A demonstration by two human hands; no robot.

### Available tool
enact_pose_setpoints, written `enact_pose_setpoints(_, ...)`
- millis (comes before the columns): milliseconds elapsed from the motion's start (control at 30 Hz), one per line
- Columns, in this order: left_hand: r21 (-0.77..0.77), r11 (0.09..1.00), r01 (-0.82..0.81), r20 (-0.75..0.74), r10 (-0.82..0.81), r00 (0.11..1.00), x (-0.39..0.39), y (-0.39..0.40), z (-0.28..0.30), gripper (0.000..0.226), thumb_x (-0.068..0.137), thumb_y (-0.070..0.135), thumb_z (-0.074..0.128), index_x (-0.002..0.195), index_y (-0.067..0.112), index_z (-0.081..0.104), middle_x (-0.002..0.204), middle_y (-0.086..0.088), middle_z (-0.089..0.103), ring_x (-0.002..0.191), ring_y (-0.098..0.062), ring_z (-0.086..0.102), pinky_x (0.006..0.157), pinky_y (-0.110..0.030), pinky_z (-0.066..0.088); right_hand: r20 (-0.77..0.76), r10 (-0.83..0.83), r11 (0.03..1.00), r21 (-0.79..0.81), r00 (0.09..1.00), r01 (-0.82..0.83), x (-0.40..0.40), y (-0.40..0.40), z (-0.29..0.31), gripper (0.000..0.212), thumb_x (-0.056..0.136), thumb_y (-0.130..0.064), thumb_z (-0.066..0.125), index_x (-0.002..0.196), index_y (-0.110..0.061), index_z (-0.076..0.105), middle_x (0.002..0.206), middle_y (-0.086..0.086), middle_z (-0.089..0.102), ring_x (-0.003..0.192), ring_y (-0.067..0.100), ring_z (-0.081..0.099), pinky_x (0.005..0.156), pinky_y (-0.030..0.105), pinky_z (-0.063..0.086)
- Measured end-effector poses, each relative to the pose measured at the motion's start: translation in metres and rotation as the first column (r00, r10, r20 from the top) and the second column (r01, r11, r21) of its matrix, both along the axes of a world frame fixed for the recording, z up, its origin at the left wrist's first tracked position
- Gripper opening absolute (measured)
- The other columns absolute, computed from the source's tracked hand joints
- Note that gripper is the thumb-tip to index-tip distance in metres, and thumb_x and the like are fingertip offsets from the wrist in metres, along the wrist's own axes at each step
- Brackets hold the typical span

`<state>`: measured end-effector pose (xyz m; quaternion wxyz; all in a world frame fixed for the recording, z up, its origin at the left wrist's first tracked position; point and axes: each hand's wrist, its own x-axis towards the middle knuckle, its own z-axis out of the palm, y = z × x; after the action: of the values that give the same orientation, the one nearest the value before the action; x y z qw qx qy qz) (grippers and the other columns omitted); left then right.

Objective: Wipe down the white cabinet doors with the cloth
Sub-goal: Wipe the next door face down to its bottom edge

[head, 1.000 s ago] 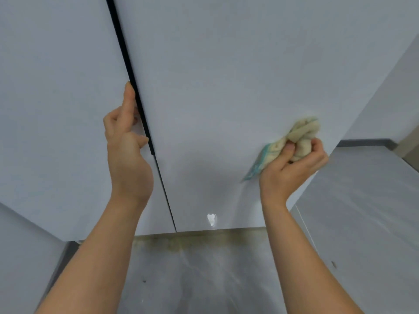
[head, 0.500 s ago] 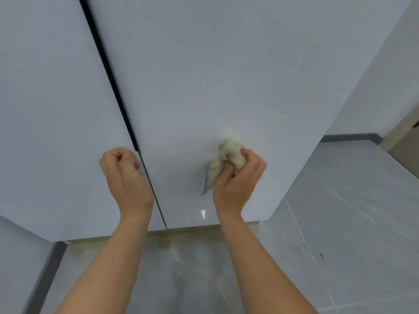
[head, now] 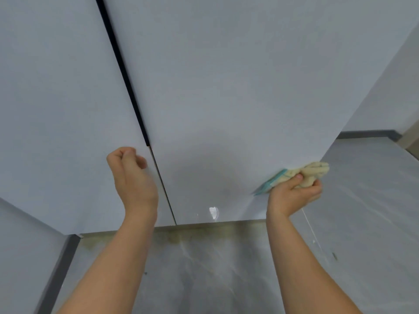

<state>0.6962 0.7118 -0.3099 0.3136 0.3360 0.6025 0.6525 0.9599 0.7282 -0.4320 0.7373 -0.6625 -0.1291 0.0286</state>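
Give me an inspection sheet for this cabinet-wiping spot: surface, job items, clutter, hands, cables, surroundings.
Surface: right cabinet door and left cabinet door, white, shut, dark gap between them.
Job's things: cloth, cream with a teal edge, bunched at the right door's lower right edge.
Clutter: nothing seen.
Grippers: right hand clenched on the cloth; left hand a loose fist, empty, beside the gap.
Cables: nothing seen.
Surroundings: grey marbled floor, yellowish staining along the cabinet base; dark skirting on the far wall.
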Motion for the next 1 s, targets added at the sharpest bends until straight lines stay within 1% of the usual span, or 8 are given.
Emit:
enact_pose_setpoints(133, -0.034, 0.999, 0.002, -0.072, -0.005, 0.997, -0.006, 0.004, 0.005, 0.021, 0.103, 0.031, 0.034, 0.098, 0.018, 0.050, 0.089, 0.001, 0.057, 0.073, -0.004, 0.051, 0.065, -0.010, 0.039, 0.016, 0.098, 0.995, -0.013, 0.995, -0.098, -0.055, -0.004, -0.002, 0.036, 0.101, -0.009, 0.057, 0.132, 0.006, 0.047, 0.126, 0.018, 0.048, 0.106, 0.012, 0.045, 0.085, -0.001, 0.032)
enact_pose_setpoints(267, -0.071, 0.997, 0.038, -0.039, -0.041, 0.998, -0.018, 0.006, 0.007, 0.033, 0.098, 0.045, 0.031, 0.094, 0.020, 0.053, 0.088, -0.004, 0.061, 0.083, -0.014, 0.058, 0.077, -0.031, 0.039, 0.161, 0.295, 0.955, -0.047, 0.942, -0.292, -0.121, -0.013, -0.002, 0.032, 0.093, -0.007, 0.064, 0.122, -0.001, 0.051, 0.120, 0.008, 0.048, 0.108, 0.012, 0.046, 0.093, 0.022, 0.043)
enact_pose_setpoints(400, -0.055, 0.997, 0.047, 0.051, -0.044, 0.998, -0.020, 0.007, 0.005, 0.038, 0.097, 0.050, 0.030, 0.090, 0.021, 0.053, 0.082, 0.000, 0.057, 0.081, -0.014, 0.057, 0.078, -0.033, 0.040, 0.384, 0.583, 0.805, -0.156, 0.716, -0.572, -0.214, -0.020, 0.009, 0.037, 0.081, -0.006, 0.070, 0.115, -0.018, 0.062, 0.119, -0.001, 0.051, 0.107, 0.018, 0.056, 0.083, 0.032, 0.054)
enact_pose_setpoints(500, -0.047, 0.997, 0.058, 0.152, -0.050, 0.987, -0.017, 0.010, 0.008, 0.039, 0.104, 0.049, 0.030, 0.087, 0.021, 0.051, 0.079, 0.002, 0.052, 0.078, -0.015, 0.053, 0.073, -0.028, 0.040, 0.413, 0.592, 0.802, -0.217, 0.692, -0.557, -0.238, -0.009, 0.010, 0.031, 0.078, -0.010, 0.073, 0.107, -0.018, 0.063, 0.115, -0.001, 0.052, 0.102, 0.020, 0.058, 0.071, 0.038, 0.056)
enact_pose_setpoints(633, -0.035, 0.999, 0.037, 0.189, -0.029, 0.981, -0.015, 0.011, 0.009, 0.039, 0.106, 0.048, 0.029, 0.081, 0.024, 0.048, 0.082, 0.002, 0.052, 0.080, -0.015, 0.051, 0.074, -0.026, 0.039, 0.512, 0.583, 0.809, -0.292, 0.631, -0.510, -0.209, -0.016, 0.004, 0.034, 0.080, -0.006, 0.071, 0.111, -0.017, 0.064, 0.114, 0.002, 0.053, 0.101, 0.023, 0.058, 0.075, 0.041, 0.055)
enact_pose_setpoints(833, -0.020, 0.999, 0.031, 0.102, -0.028, 0.994, -0.014, 0.004, 0.008, 0.036, 0.105, 0.040, 0.029, 0.085, 0.025, 0.055, 0.081, 0.003, 0.059, 0.083, -0.013, 0.057, 0.075, -0.022, 0.036, 0.534, 0.450, 0.890, -0.336, 0.716, -0.309, -0.095, -0.025, -0.023, 0.038, 0.080, -0.018, 0.057, 0.118, -0.018, 0.059, 0.114, 0.007, 0.057, 0.105, 0.027, 0.056, 0.089, 0.037, 0.047)
enact_pose_setpoints(933, -0.027, 0.995, 0.091, -0.007, -0.091, 0.996, -0.020, -0.001, 0.012, 0.026, 0.099, 0.034, 0.040, 0.085, 0.027, 0.061, 0.087, 0.004, 0.064, 0.087, -0.012, 0.060, 0.075, -0.019, 0.039, 0.311, 0.241, 0.944, -0.295, 0.919, -0.148, -0.039, -0.030, -0.044, 0.038, 0.087, -0.008, 0.061, 0.125, -0.007, 0.058, 0.120, 0.015, 0.059, 0.114, 0.032, 0.055, 0.091, 0.028, 0.038)
enact_pose_setpoints(1000, -0.019, 0.990, 0.143, -0.114, -0.144, 0.983, -0.025, -0.004, 0.013, 0.018, 0.094, 0.029, 0.049, 0.086, 0.030, 0.065, 0.088, 0.007, 0.065, 0.085, -0.010, 0.060, 0.073, -0.012, 0.044, 0.202, 0.181, 0.942, -0.317, 0.963, -0.110, -0.007, -0.034, -0.053, 0.037, 0.090, -0.009, 0.063, 0.126, -0.005, 0.057, 0.122, 0.017, 0.060, 0.116, 0.037, 0.057, 0.090, 0.032, 0.039)
